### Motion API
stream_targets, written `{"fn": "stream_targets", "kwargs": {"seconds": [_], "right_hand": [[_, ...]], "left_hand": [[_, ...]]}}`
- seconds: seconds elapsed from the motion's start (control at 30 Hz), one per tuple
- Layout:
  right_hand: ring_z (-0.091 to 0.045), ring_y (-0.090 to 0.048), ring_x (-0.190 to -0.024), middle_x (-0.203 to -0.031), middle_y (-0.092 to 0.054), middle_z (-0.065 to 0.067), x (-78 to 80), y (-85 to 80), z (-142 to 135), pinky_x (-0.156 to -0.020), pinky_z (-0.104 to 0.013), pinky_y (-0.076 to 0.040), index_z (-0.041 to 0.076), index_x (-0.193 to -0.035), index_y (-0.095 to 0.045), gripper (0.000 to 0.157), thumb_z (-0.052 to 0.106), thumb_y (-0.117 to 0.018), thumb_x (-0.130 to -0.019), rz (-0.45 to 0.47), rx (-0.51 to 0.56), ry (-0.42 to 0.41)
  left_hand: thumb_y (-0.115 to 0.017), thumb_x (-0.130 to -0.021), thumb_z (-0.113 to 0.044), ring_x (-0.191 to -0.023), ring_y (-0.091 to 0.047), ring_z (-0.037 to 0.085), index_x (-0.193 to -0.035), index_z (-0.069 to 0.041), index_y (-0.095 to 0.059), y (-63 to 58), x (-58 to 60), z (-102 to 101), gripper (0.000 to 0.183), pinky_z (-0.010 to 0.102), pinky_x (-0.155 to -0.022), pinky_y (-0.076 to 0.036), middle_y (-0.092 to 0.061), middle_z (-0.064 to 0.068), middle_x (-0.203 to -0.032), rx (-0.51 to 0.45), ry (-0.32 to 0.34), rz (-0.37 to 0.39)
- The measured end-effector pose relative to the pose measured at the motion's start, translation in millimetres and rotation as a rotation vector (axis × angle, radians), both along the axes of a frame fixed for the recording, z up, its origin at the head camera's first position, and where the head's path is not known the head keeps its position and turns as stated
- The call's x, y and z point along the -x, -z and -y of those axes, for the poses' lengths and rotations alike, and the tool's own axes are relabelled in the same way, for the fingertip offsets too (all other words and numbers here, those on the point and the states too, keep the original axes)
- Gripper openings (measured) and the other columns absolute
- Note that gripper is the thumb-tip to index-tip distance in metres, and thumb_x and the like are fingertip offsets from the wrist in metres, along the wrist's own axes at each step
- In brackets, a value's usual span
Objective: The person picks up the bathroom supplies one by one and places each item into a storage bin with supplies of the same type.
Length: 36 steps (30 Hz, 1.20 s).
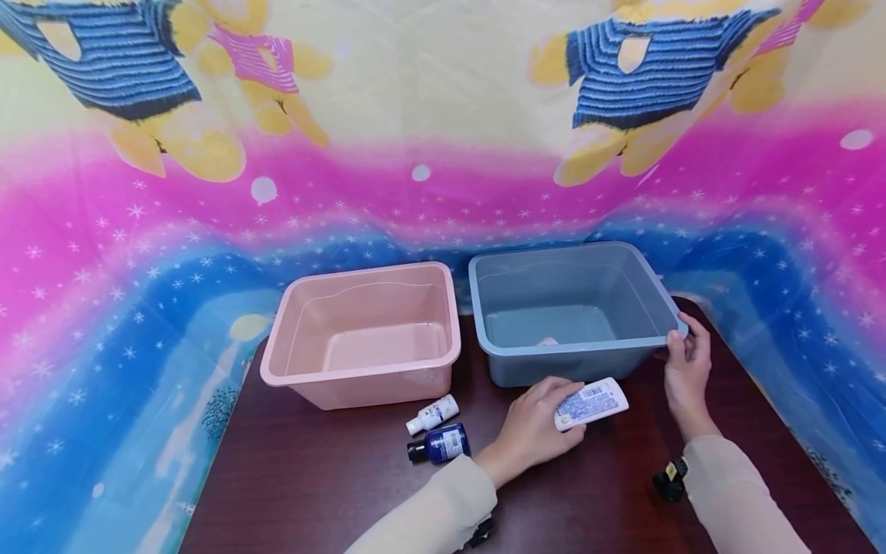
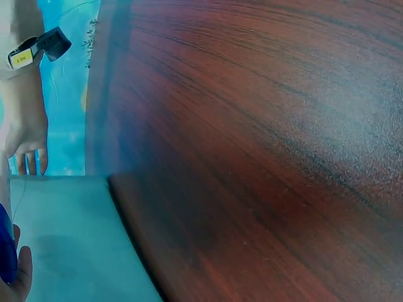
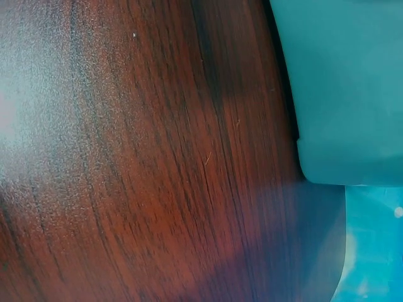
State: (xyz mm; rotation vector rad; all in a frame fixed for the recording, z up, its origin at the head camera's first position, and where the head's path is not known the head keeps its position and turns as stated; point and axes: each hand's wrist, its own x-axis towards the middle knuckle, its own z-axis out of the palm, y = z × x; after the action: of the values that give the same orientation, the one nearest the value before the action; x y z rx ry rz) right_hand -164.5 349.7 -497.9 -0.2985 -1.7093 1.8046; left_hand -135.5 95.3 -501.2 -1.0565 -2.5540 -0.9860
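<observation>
My left hand [image 1: 533, 431] grips a white bottle [image 1: 591, 403] with a purple printed label, held tilted just in front of the blue-grey plastic bin [image 1: 554, 362]. At that bin's front right corner, my right hand [image 1: 688, 377] holds the rim between thumb and fingers. Inside the bin, a small pale item [image 1: 547, 341] shows partly over the front rim; its kind cannot be told. In the left wrist view, fingertips and part of a blue-looking surface appear at the lower left edge.
Left of the blue-grey bin stands a pink bin [image 1: 360, 377]. Before it lie a small white bottle [image 1: 433, 414] and a dark blue bottle [image 1: 443, 445] with a black cap. All rest on a dark wooden table [image 1: 311, 477]; a patterned cloth [image 1: 415, 192] hangs behind.
</observation>
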Motion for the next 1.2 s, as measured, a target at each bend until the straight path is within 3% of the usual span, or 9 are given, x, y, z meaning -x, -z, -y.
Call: {"fn": "stream_targets", "kwargs": {"seconds": [0.33, 0.83, 1.2], "right_hand": [[-0.016, -0.048, -0.098, -0.119, -0.05, -0.006, 4.2, 8.9, -6, -0.068, -0.014, -0.045, 0.014, -0.136, -0.043, 0.041, 0.015, -0.052, -0.095, 0.018, -0.004, 0.008], [-0.015, -0.05, -0.099, -0.118, -0.05, -0.007, -1.9, -2.0, 1, -0.069, -0.013, -0.044, 0.015, -0.135, -0.044, 0.04, 0.016, -0.051, -0.096, 0.05, -0.019, 0.018], [-0.012, -0.049, -0.097, -0.119, -0.05, -0.008, -1.8, 0.0, 0, -0.071, -0.015, -0.045, 0.016, -0.135, -0.044, 0.04, 0.015, -0.051, -0.096, 0.05, -0.01, 0.017]], "left_hand": [[-0.071, -0.077, -0.036, -0.102, -0.05, -0.002, -0.132, -0.024, -0.052, -9.3, -4.0, 3, 0.06, 0.012, -0.08, -0.041, -0.052, -0.013, -0.12, -0.014, 0.029, -0.033], [-0.072, -0.075, -0.034, -0.104, -0.051, 0.0, -0.129, -0.021, -0.055, -30.0, -4.2, 9, 0.058, 0.013, -0.083, -0.041, -0.054, -0.011, -0.119, -0.027, 0.04, -0.137], [-0.072, -0.076, -0.033, -0.103, -0.051, 0.001, -0.13, -0.02, -0.054, -43.2, -0.8, 8, 0.058, 0.014, -0.083, -0.042, -0.054, -0.009, -0.12, -0.052, 0.069, -0.139]]}}
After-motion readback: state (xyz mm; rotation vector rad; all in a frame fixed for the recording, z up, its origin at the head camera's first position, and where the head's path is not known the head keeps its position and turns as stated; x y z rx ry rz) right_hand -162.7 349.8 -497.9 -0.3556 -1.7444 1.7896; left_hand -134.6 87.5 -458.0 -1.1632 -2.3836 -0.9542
